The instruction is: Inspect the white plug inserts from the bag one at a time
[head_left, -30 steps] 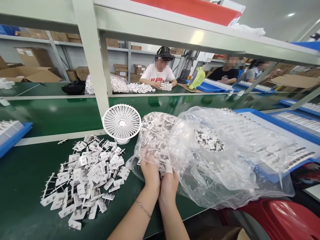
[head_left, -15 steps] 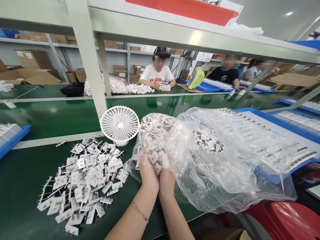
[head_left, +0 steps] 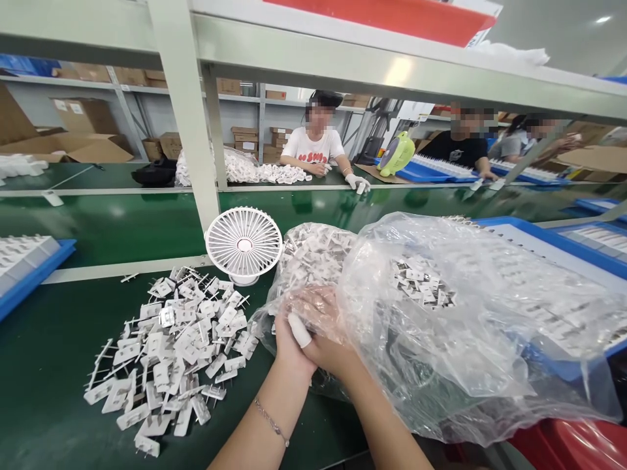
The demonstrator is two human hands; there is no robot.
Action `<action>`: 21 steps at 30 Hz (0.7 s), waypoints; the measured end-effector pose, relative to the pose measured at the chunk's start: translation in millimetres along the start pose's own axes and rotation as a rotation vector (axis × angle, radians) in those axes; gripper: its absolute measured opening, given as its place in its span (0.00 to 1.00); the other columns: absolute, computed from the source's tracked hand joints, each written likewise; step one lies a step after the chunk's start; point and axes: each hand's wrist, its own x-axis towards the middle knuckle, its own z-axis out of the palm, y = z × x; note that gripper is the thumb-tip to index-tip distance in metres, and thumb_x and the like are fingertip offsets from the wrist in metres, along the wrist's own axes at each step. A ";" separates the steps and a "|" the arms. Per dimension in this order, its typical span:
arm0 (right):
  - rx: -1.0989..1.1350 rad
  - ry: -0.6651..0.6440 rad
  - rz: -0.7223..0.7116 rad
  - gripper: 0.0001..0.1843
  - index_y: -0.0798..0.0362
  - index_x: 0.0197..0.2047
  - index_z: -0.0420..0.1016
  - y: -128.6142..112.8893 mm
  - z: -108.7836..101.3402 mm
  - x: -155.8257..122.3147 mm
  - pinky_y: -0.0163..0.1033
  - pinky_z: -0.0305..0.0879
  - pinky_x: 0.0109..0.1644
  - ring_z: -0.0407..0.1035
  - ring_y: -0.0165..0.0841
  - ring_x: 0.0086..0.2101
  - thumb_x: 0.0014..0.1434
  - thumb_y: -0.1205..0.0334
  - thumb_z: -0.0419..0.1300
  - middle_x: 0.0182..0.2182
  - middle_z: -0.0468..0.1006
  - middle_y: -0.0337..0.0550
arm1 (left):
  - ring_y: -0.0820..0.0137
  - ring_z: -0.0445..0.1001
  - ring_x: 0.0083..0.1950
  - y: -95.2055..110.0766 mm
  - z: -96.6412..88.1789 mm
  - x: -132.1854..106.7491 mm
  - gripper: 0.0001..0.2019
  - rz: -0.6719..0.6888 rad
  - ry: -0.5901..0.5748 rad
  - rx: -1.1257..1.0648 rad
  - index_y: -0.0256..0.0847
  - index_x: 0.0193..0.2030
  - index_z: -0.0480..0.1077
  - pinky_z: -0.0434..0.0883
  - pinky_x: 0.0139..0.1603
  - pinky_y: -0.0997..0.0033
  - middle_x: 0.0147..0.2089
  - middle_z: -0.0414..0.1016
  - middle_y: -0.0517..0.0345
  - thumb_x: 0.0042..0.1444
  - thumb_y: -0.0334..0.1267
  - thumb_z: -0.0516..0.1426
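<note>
My left hand, a white finger cot on its thumb, and my right hand are pressed together at the mouth of a large clear plastic bag. The right hand's fingers reach into the bag and show through the film, curled over the left. What they enclose is hidden. Inside the bag, just beyond the hands, lies a heap of white plug parts with metal prongs, and a smaller cluster sits farther right. A loose pile of the same parts is spread on the green table to the left.
A small white desk fan stands behind the pile beside a grey shelf post. Blue trays of parts lie at the right and the left edge. Beyond the green conveyor belt, other people work. A red stool is at the lower right.
My right hand has turned over and slid left across my left hand, deeper under the plastic. The handful of parts seen between the hands before is now covered.
</note>
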 end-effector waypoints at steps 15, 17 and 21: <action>-0.624 -0.286 -0.486 0.22 0.48 0.57 0.68 9.5 -18.3 -13.0 0.67 0.50 0.61 0.60 0.55 0.58 0.60 0.59 0.54 0.59 0.68 0.50 | 0.67 0.74 0.38 8.6 8.7 -13.1 0.17 -0.410 -0.062 -0.369 0.35 0.41 0.71 0.71 0.41 0.63 0.39 0.76 0.52 0.60 0.47 0.50; -0.703 -0.284 -0.519 0.22 0.48 0.60 0.64 10.2 -21.4 -17.1 0.67 0.50 0.61 0.60 0.54 0.58 0.63 0.59 0.50 0.60 0.66 0.52 | 0.65 0.75 0.38 9.6 11.3 -16.9 0.17 -0.435 -0.023 -0.362 0.32 0.39 0.71 0.70 0.41 0.62 0.38 0.76 0.50 0.59 0.46 0.50; -0.700 -0.244 -0.633 0.23 0.55 0.60 0.62 11.3 -25.8 -30.4 0.60 0.54 0.61 0.62 0.51 0.56 0.63 0.61 0.49 0.57 0.67 0.58 | 0.61 0.75 0.36 10.4 9.9 -27.4 0.20 -0.509 0.080 -0.318 0.32 0.34 0.72 0.70 0.38 0.63 0.35 0.75 0.47 0.58 0.47 0.48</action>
